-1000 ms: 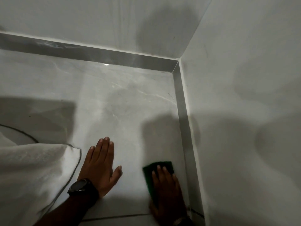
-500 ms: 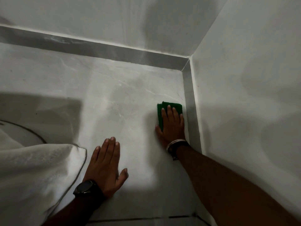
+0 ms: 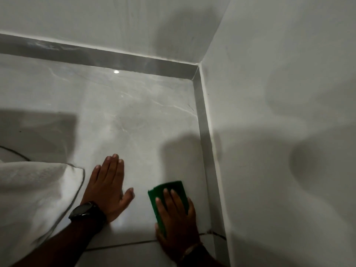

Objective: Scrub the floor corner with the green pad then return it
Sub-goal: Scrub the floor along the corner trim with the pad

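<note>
Pressing flat on the green pad, the right hand has its fingers spread over it on the pale floor, just beside the grey skirting and short of the corner. Left hand lies open, palm down, empty, next to a white cloth; black watch on that wrist.

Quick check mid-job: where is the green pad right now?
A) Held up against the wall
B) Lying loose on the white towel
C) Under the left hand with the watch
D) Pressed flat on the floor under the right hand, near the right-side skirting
D: the green pad lies flat on the floor tile under the right hand, close to the grey skirting, while the left hand rests bare beside the white towel.
</note>
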